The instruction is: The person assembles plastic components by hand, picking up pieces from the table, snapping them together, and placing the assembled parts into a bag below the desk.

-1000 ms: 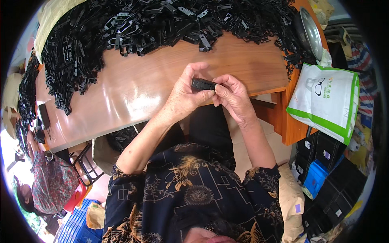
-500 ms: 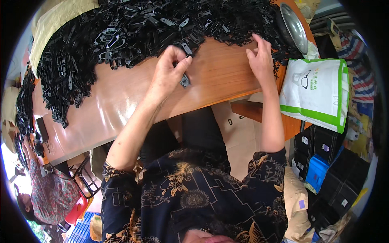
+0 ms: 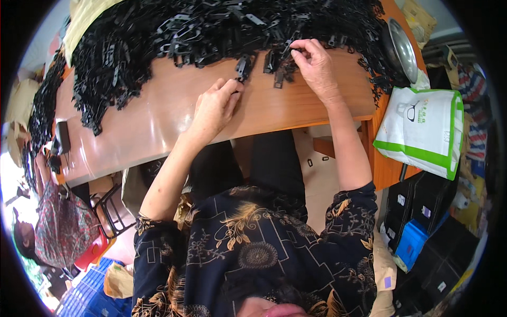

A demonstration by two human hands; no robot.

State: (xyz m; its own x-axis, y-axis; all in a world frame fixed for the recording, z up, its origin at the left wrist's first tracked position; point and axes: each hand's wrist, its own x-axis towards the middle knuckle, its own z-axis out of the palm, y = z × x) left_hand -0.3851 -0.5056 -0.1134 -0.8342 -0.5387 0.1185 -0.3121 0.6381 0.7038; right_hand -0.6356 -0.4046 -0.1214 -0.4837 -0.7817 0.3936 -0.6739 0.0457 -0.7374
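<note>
A large heap of small black plastic parts point(image 3: 211, 31), flat and elongated with slots, covers the far side of the brown wooden table point(image 3: 158, 121). My left hand point(image 3: 214, 105) is closed, its thumb and fingertips at the lower end of one black plastic part point(image 3: 243, 67) that points away toward the heap. My right hand point(image 3: 317, 68) is at the heap's near edge, thumb and forefinger pinched together; what is between them, if anything, is too small to make out. Several loose black parts point(image 3: 279, 76) lie just left of that hand.
At the table's right end are a metal bowl point(image 3: 402, 50) and a white bag with green edging point(image 3: 420, 127). Black boxes point(image 3: 422, 206) and a blue box point(image 3: 412, 244) are stacked below. Another person point(image 3: 66, 227) sits at far left beside more black parts.
My right hand has moved left along the heap's edge and its fingers have closed. My left hand has drawn slightly nearer me. Loose parts now lie between the hands.
</note>
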